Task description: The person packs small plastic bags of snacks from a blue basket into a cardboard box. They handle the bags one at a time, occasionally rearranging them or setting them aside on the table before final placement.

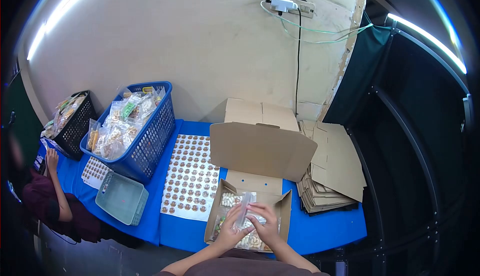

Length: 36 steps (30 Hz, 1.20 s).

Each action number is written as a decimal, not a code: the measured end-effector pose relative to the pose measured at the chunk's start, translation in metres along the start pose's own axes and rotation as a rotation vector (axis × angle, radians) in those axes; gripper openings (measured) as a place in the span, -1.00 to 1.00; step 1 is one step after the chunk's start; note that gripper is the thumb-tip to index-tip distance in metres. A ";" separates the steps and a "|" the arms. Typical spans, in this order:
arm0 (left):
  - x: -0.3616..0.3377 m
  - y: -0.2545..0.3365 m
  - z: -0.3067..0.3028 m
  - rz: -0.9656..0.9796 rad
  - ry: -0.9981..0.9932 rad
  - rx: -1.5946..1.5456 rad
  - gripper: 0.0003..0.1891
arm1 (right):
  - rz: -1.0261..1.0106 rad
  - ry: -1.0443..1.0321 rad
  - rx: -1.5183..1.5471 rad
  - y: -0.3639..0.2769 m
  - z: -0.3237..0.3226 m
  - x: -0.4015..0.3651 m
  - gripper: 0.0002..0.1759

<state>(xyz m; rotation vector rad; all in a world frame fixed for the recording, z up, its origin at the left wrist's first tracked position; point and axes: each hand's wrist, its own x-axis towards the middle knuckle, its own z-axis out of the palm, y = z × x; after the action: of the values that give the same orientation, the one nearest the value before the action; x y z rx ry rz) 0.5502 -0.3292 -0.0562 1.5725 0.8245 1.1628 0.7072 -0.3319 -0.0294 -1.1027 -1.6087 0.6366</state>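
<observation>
Between the fingertips of my left hand [228, 229] and my right hand [267, 229] is a clear plastic bag [243, 209], its top edge upright. Both hands pinch it above an open cardboard box [285, 218]. Inside the box lie clear packets, one with white oblong pieces [228, 199] at the back left and others with pale pieces [251, 241] below my hands. My hands partly hide the box's contents and the bag's lower part. The raised box lid [262, 148] stands behind.
A sheet of round stickers [190, 176] lies left of the box. Farther left are a blue basket [150, 148] full of packets, a greenish tray [121, 198] and a black basket [86, 135]. Flat cardboard [336, 163] is stacked at right. Another person's hand [52, 159] is at far left.
</observation>
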 end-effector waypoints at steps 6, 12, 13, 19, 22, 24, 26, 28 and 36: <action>0.006 0.007 0.001 -0.065 -0.010 0.018 -0.75 | 0.205 0.152 0.062 0.003 -0.005 0.002 -0.52; 0.006 -0.008 -0.002 0.023 -0.031 0.094 -0.71 | 0.373 -0.005 0.614 0.025 -0.006 -0.008 -0.86; 0.005 -0.011 -0.002 0.017 -0.034 0.095 -0.71 | 0.443 -0.029 0.747 0.024 -0.007 -0.008 -0.88; -0.002 0.000 -0.005 -0.225 -0.059 -0.292 -0.62 | 0.390 -0.123 0.683 0.017 -0.016 -0.005 -0.74; 0.007 0.009 -0.002 -0.043 -0.187 -0.291 -0.63 | 0.478 -0.045 0.833 0.009 -0.019 -0.005 -0.66; 0.005 0.009 -0.002 -0.187 -0.232 -0.065 -0.65 | 0.425 0.021 0.950 0.006 -0.023 -0.002 -0.56; 0.001 -0.007 -0.001 -0.226 -0.195 -0.122 -0.64 | 0.444 0.031 0.943 0.002 -0.022 0.000 -0.56; 0.000 -0.012 0.001 -0.268 -0.163 -0.177 -0.62 | 0.464 0.048 0.938 -0.002 -0.019 0.000 -0.54; 0.001 -0.018 -0.004 -0.391 0.075 -0.430 -0.67 | 0.486 -0.042 0.664 0.020 0.001 -0.008 -0.42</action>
<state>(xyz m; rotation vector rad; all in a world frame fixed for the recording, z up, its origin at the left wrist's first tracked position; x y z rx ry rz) 0.5473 -0.3214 -0.0726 0.9699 0.8203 1.0306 0.7132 -0.3308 -0.0498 -0.9641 -1.0217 1.4015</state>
